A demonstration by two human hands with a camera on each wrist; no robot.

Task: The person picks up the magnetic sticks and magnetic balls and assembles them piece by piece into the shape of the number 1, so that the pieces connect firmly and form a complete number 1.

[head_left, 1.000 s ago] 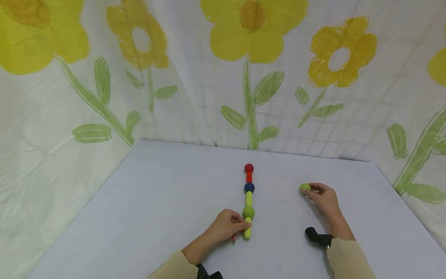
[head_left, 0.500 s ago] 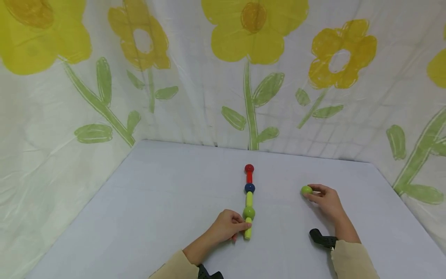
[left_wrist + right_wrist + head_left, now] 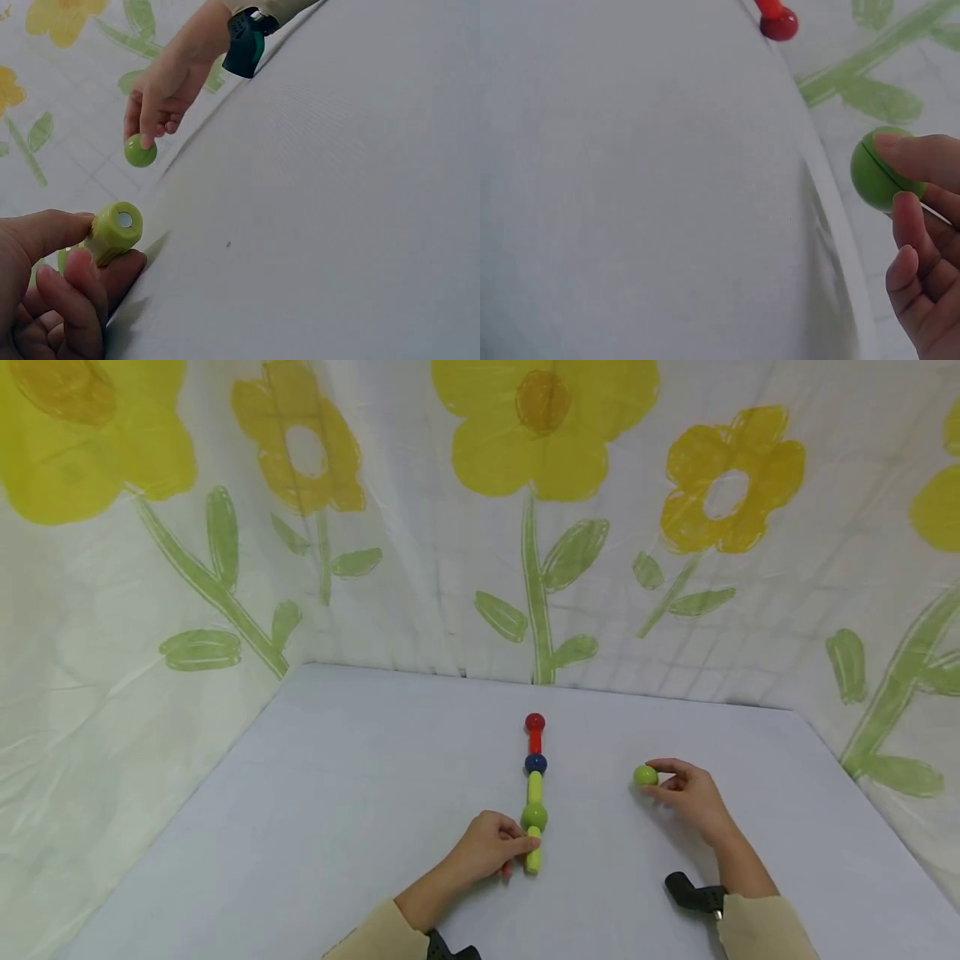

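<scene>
My left hand (image 3: 483,847) pinches the nearest yellow-green rod (image 3: 533,852) of a straight chain on the table. In the left wrist view, a silver disc shows in that rod's end. Beyond it the chain runs away from me through a green ball (image 3: 535,816), another yellow-green rod (image 3: 535,787), a dark blue ball (image 3: 536,763), a red rod (image 3: 535,742) and a red ball (image 3: 535,722). Right of the chain, my right hand (image 3: 693,795) holds a loose green ball (image 3: 646,776) between thumb and fingers. A seam line circles this ball in the right wrist view.
A white-covered table (image 3: 360,777) lies under both hands. Behind it hangs a pale cloth (image 3: 420,568) with painted yellow flowers and green stems. A black wrist device (image 3: 697,895) sits at my right sleeve, another (image 3: 450,948) at my left.
My right hand has shifted slightly left and nearer to me with the green ball. My left hand and the chain have stayed in place.
</scene>
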